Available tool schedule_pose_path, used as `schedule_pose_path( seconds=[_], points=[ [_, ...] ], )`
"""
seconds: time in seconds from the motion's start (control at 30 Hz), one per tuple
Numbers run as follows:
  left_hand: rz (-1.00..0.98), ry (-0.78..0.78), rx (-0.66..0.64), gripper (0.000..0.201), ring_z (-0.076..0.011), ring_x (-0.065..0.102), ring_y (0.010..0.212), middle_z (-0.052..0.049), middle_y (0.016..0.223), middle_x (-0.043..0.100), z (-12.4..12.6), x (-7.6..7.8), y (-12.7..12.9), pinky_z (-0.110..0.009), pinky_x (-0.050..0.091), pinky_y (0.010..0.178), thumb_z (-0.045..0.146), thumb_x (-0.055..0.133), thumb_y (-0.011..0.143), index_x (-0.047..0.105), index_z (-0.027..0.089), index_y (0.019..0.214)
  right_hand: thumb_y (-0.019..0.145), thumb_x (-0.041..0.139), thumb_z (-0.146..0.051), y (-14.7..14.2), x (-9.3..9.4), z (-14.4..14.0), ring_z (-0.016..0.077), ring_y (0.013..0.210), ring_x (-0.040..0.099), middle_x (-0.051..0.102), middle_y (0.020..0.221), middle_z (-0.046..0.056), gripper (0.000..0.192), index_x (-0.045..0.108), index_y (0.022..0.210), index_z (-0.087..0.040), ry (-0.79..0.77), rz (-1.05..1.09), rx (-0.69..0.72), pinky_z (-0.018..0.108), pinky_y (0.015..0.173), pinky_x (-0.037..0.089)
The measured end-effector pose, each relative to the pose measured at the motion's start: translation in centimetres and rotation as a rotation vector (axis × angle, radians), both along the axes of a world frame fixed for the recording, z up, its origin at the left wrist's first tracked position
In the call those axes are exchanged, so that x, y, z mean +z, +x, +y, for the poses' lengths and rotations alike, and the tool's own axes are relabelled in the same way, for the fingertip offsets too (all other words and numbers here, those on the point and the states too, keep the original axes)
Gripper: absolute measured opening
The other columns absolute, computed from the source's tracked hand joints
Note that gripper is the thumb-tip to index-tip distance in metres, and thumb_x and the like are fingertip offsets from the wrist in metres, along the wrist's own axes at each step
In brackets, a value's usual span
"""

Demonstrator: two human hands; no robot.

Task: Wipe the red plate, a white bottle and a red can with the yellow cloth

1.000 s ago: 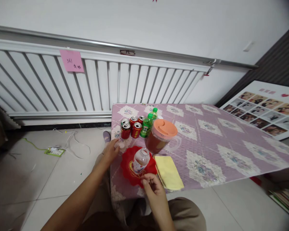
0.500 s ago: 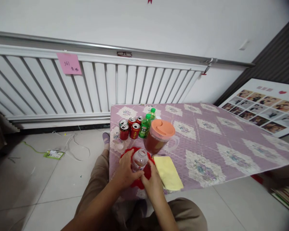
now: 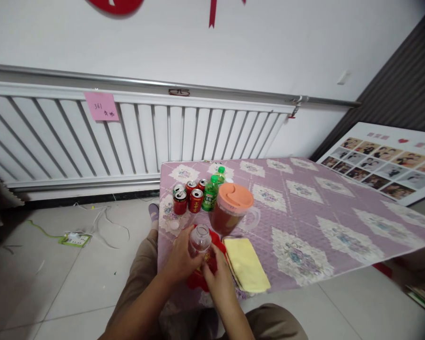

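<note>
The left hand (image 3: 182,257) wraps its grip around the side of a small clear plastic bottle with an open neck (image 3: 199,239); the fingers are curled against the bottle wall and pressed to it. The right hand (image 3: 217,278) sits just below and to the right of the bottle, fingers bent toward its base; whether its grip actually closes on the bottle cannot be told, since the fingertips are hidden behind the bottle and the left hand.

The bottle stands roughly upright at the near left edge of the worktop covered with a purple quilted floral cloth (image 3: 304,208). Beneath it lies a red round mat with a scalloped edge (image 3: 217,243), mostly covered by the two hands.

Adjacent items:
- A folded yellow cloth (image 3: 246,264) lies just beside the mat, to its right.
- A clear pitcher of dark red-brown liquid with an orange lid (image 3: 232,212) stands just behind the mat, handle to the right.
- Four red drink cans (image 3: 187,196) are grouped near the far left edge of the worktop.
- Two green plastic bottles with green caps (image 3: 212,191) stand between the cans and the pitcher.
- A small white cap (image 3: 174,225) lies on the worktop, left of the bottle and apart from it.
</note>
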State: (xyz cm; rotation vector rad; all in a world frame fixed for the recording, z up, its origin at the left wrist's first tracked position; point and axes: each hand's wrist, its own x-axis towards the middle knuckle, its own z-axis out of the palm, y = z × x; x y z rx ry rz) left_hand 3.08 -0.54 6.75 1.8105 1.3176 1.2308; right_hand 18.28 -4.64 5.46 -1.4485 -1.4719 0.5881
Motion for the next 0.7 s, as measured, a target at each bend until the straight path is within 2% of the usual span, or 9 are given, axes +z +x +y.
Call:
schedule_pose_path(
  seconds=[0.23, 0.4, 0.57, 0.7],
  points=[
    [-0.049, -0.029, 0.033, 0.091, -0.0356, 0.051, 0.138, -0.018, 0.147, 0.052, -0.1, 0.2, 0.2, -0.058, 0.040, 0.115, 0.025, 0.080, 0.069, 0.036, 0.020, 0.149, 0.085, 0.063, -0.041, 3.6, 0.8, 0.4, 0.0295, 0.119, 0.065, 0.070, 0.126, 0.014, 0.043, 0.067, 0.123, -0.021, 0.041, 0.042, -0.105, 0.051, 0.106, 0.049],
    [-0.040, -0.055, 0.014, 0.083, -0.0349, 0.052, 0.136, -0.016, 0.143, 0.056, 0.1, 0.2, 0.6, -0.059, 0.039, 0.115, 0.024, 0.079, 0.071, 0.042, 0.022, 0.145, 0.086, 0.063, -0.044, 5.4, 1.6, 0.5, 0.0294, 0.116, 0.066, 0.072, 0.123, 0.013, 0.040, 0.068, 0.119, -0.022, 0.033, 0.047, -0.136, 0.051, 0.104, 0.050],
    [-0.055, -0.036, 0.004, 0.077, -0.0333, 0.055, 0.134, -0.015, 0.142, 0.058, 0.3, -0.3, 1.0, -0.057, 0.042, 0.114, 0.022, 0.077, 0.072, 0.045, 0.023, 0.142, 0.084, 0.065, -0.046, 4.8, 0.0, 0.3, 0.0297, 0.119, 0.065, 0.070, 0.129, 0.014, 0.043, 0.068, 0.121, -0.022, -0.005, 0.142, -0.102, 0.048, 0.102, 0.053],
    [-0.032, -0.047, 0.015, 0.076, -0.0336, 0.055, 0.134, -0.014, 0.141, 0.059, 0.3, -0.4, 1.1, -0.058, 0.042, 0.114, 0.022, 0.077, 0.071, 0.046, 0.022, 0.141, 0.084, 0.065, -0.047, 4.0, -1.0, 0.3, 0.0319, 0.120, 0.065, 0.070, 0.128, 0.015, 0.046, 0.069, 0.121, -0.020, -0.034, 0.119, -0.091, 0.052, 0.107, 0.049]
  ],
)
